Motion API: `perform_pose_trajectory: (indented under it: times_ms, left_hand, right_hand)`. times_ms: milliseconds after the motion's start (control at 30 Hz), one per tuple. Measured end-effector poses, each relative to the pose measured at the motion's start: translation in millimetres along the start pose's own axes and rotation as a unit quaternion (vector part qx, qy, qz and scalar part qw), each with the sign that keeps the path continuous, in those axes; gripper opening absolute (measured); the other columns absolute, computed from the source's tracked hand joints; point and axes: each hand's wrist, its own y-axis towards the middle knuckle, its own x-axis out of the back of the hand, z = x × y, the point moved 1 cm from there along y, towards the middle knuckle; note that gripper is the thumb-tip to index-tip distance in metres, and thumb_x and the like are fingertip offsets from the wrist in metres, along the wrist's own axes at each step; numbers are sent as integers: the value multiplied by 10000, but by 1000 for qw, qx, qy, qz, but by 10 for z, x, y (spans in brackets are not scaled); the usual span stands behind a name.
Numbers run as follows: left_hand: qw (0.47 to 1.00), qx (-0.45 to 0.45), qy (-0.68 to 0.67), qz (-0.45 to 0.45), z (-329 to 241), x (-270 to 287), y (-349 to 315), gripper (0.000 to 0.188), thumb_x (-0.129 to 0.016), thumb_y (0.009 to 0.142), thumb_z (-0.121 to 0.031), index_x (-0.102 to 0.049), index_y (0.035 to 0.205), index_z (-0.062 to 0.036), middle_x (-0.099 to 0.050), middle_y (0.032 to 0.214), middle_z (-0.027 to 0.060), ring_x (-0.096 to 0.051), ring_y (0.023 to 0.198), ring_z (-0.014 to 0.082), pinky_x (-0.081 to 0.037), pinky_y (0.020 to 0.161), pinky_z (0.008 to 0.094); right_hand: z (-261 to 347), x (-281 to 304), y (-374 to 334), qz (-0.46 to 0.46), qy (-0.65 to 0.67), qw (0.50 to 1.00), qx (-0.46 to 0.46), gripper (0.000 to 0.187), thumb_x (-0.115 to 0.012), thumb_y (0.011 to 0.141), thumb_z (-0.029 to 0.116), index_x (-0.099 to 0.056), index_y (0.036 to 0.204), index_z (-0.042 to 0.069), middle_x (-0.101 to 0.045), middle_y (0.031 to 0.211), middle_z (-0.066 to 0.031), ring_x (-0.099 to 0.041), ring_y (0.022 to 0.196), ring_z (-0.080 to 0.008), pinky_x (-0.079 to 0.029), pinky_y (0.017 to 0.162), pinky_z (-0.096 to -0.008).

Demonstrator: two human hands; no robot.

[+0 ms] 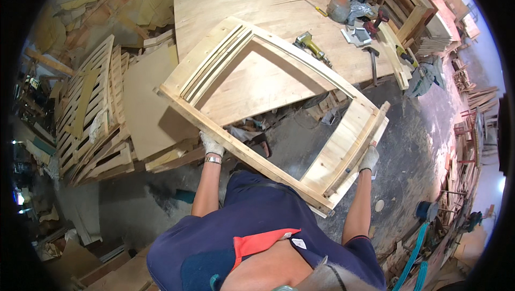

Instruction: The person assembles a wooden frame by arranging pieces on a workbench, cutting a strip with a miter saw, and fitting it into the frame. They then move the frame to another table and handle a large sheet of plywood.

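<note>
I hold a large rectangular frame of pale wood [247, 151] in both hands, tilted between my body and the workbench. Its middle is open, with boards across both ends. My left hand [211, 143], in a light work glove, is closed on the near rail toward its left part; that hand's fingertips are partly hidden by the wood. At the right end, my gloved right hand [369, 158] grips the outer edge, beside a narrow batten [358, 151] lying along that end. The frame's far left part overlaps the bench top.
On the plywood-topped workbench [196, 17] lie a yellowish nail gun [311, 45], a hammer [372, 64], a red power tool [377, 21] and a screwdriver [321, 11]. Slatted wooden panels [104, 114] lean at left. A teal hose [413, 256] lies at lower right.
</note>
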Motion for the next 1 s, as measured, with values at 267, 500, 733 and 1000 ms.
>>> perform_pose_trajectory:
  times_ms: [267,500,733,1000]
  left_hand:
    - [997,-1,-53,-48,-141,-444,998,593,-363,1023,-647,-567,1271,-148,-656,1083,166,-671,915,371,-599,823,545]
    - [992,-33,-58,-110,-423,-529,1342,645,-334,1059,-640,-505,1475,-177,-627,1331,110,-661,1087,321,-577,943,504]
    - [989,-40,-53,-130,-520,-814,1390,614,-271,1093,-548,-452,1543,-171,-576,1457,125,-632,1227,329,-570,981,516]
    - [976,-48,-74,-200,-383,-1211,1463,648,-266,1057,-597,-523,1442,-144,-634,1364,128,-670,1132,325,-572,982,537]
  right_hand:
    - [867,-1540,854,10,-56,995,81,597,-590,1044,494,-667,761,-26,-531,674,-14,-409,640,-161,-378,588,-401]
    - [1537,-2736,1107,68,-144,982,103,634,-556,1045,517,-650,734,-28,-563,660,-97,-445,629,-217,-394,613,-454]
    - [1799,-3646,1647,137,-251,942,176,725,-436,1045,593,-656,740,-27,-613,716,-245,-587,697,-397,-434,681,-518]
    - [2233,-4531,2146,201,-238,938,154,718,-461,1032,613,-694,777,-15,-644,716,-205,-617,685,-362,-455,668,-517]
